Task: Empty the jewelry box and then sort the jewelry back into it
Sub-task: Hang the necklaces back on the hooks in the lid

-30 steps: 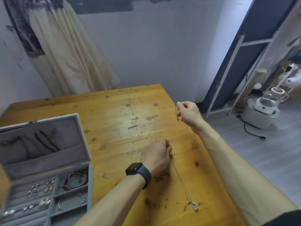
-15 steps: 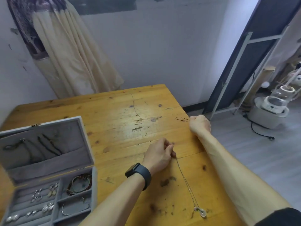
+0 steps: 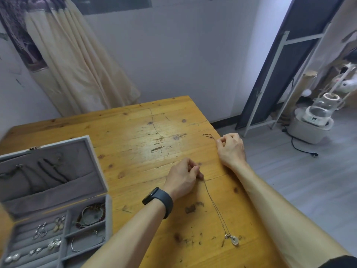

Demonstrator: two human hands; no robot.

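- Left hand [image 3: 183, 177], black wristband, pinches thin silver chain necklace [image 3: 216, 207] mid-table; its pale round pendant lies toward the near edge.
- Right hand [image 3: 230, 149] pinches thin dark cord [image 3: 208, 135] at the wooden table's [image 3: 135, 132] right edge.
- Open grey velvet jewelry box [image 3: 52, 190] occupies the left edge.

From my feed the worktop [image 3: 135, 144] is yellowish knotty wood, scuffed, with a glossy patch mid-frame. The jewelry box [image 3: 58, 171] at lower left looks like matt grey velvety cloth. The necklace [image 3: 216, 207] is thin shiny metal, with a glassy pale pendant [image 3: 234, 240].

Wooden table [image 3: 135, 132]: jewelry box [image 3: 58, 190], necklace [image 3: 216, 207].
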